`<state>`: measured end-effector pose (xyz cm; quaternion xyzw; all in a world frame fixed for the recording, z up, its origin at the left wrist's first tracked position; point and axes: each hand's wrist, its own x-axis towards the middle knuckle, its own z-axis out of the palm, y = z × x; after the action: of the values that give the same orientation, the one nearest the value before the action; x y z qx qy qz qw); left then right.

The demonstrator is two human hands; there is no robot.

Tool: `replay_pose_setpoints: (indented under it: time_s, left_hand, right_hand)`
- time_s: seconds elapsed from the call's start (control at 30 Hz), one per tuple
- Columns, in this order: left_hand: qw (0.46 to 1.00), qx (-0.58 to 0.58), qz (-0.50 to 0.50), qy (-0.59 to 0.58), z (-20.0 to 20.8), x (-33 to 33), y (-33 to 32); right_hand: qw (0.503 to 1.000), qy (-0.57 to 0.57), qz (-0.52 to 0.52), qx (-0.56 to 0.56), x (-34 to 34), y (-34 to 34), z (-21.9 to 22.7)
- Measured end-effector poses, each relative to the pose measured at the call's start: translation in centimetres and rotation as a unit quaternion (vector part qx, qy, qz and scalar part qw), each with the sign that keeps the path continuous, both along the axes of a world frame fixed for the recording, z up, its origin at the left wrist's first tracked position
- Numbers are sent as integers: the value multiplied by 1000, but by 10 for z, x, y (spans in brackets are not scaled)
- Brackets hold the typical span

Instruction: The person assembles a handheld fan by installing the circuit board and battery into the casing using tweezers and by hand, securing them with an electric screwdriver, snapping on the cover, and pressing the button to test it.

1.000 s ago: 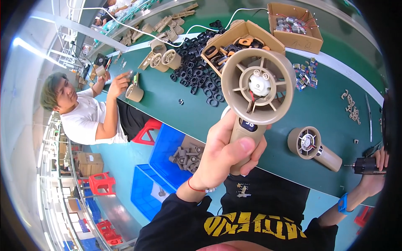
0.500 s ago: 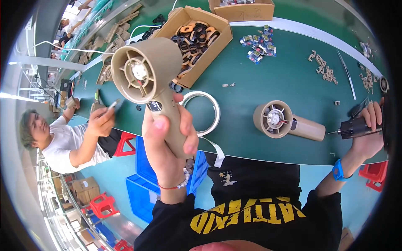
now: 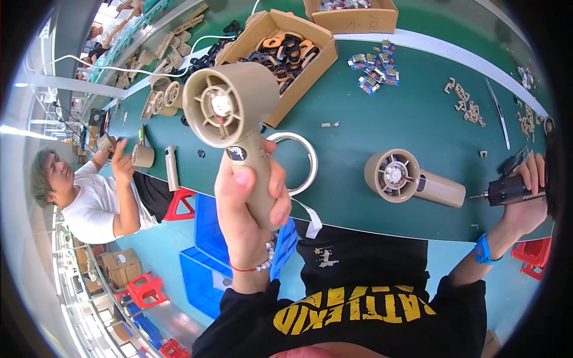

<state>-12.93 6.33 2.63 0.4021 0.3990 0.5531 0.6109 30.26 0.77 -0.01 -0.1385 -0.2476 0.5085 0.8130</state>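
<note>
1. The green surface [image 3: 346,149] is spread across most of the view, its near edge set in front of the body and its far edge trimmed in white.
2. A cardboard box [image 3: 310,80] filled with black and orange rings is placed toward the far edge.
3. The raised fan [image 3: 255,101] is held up in the air by the left hand [image 3: 236,206], whose fingers are wrapped around the handle, thumb laid over its front; its spoked barrel is turned toward the viewer. The step in hand is judged to be a check of this fan, as no tool is touched to it. For the next move, a firm grip and a steady turn of the barrel would be called for.
4. The lying fan [image 3: 433,186] is laid near the near edge, its motor exposed.
5. The power screwdriver [image 3: 501,191] is gripped by the fingers of the right hand [image 3: 525,210] near the right end, its bit pointed at the lying fan's handle but kept apart.
6. A tape roll [image 3: 314,164] is set by the near edge, its loose end hung over.
7. Small circuit boards [image 3: 375,68] are heaped toward the far edge.
</note>
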Motion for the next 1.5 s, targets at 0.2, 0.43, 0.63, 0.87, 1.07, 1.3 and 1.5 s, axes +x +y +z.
replay_pose_setpoints:
  time_s: [0.2, 0.43, 0.63, 0.87, 1.07, 1.3, 1.5]
  left_hand:
    - [999, -19, 28, 32, -4, 16, -5]
    - [993, -60, -100, 0, -2, 16, -10]
    - [979, -79, -178, -60, -1, 24, -6]
    - [969, -110, -215, 41, 10, 46, 4]
    - [943, -7, -136, 303, 22, 56, 28]
    - [855, 166, -275, 408, 13, 106, 80]
    - [887, 65, -322, 324, 1, 155, 135]
  right_hand:
    - [1000, 6, 8, -2, 3, 0, -2]
    - [1000, -7, 5, -1, 10, -2, -4]
    - [999, 24, 24, -4, 4, 0, -7]
    - [999, -15, 40, 22, -10, 3, 5]
    - [996, -18, 26, 80, -30, 16, -8]
    - [998, -2, -30, 61, -34, 1, 2]
    - [999, 8, -11, 48, -45, 9, 3]
